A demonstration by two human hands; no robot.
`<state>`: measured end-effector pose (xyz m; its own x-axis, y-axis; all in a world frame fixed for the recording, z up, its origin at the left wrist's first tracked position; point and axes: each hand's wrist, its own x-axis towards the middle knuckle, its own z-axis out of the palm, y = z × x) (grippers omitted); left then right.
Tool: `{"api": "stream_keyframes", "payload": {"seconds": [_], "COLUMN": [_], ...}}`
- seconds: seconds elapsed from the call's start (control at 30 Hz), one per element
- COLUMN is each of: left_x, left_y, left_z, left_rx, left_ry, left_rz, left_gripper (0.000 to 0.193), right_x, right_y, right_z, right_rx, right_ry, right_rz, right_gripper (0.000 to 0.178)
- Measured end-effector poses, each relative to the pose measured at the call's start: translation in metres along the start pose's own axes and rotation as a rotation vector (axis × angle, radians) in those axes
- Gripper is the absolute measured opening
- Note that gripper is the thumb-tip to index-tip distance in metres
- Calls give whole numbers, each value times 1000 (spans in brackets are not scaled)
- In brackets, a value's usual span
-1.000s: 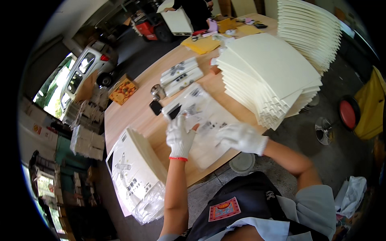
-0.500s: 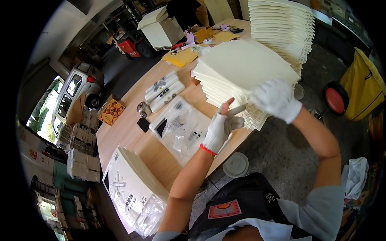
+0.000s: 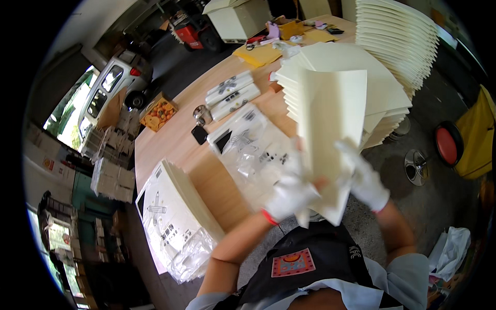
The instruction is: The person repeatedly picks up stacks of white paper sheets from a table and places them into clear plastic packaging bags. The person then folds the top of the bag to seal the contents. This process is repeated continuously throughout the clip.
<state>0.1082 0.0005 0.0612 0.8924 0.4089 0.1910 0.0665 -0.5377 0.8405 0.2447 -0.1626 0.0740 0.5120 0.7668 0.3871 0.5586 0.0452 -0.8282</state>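
A cream paper sheet [image 3: 330,119], possibly several together, stands up curved lengthwise between my hands, its near corners hanging over the table edge. My white-gloved left hand [image 3: 293,195] grips its left side, thumb on the front. At its right side my gloved right hand [image 3: 368,182] holds the edge, its fingers smeared by motion. Behind the lifted paper lies a fanned stack of cream sheets [image 3: 382,88]. Left of my left hand, a clear plastic bag with a pencil print [image 3: 248,142] lies flat on the wooden table [image 3: 199,181].
Filled printed bags [image 3: 170,217] lie at the front left. Farther back are rolled bags [image 3: 232,95], a metal tin [image 3: 202,114], a black phone [image 3: 199,135] and a fruit-print box [image 3: 158,112]. A tall paper stack [image 3: 395,41] rises at the back right. A round stool [image 3: 447,143] stands right.
My right hand has drawn paper off the stack's near corner toward me, and it now stands curved. My left hand, empty before, has closed on its left side. The view has shifted.
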Motion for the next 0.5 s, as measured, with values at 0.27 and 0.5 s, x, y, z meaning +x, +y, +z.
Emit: {"api": "stream_keyframes", "payload": {"seconds": [0.27,0.5], "left_x": [-38,17], "left_y": [-19,-65], "left_z": [-16,-110], "left_rx": [307,-138], "left_ry": [508,128], "left_rz": [154,-317], "left_gripper": [73,53], "right_x": [-19,-35], "right_y": [16,13], "right_z": [20,8], "right_rx": [-287,-529], "right_ry": [30,-266], "right_rz": [22,-2], "right_gripper": [32,34]}}
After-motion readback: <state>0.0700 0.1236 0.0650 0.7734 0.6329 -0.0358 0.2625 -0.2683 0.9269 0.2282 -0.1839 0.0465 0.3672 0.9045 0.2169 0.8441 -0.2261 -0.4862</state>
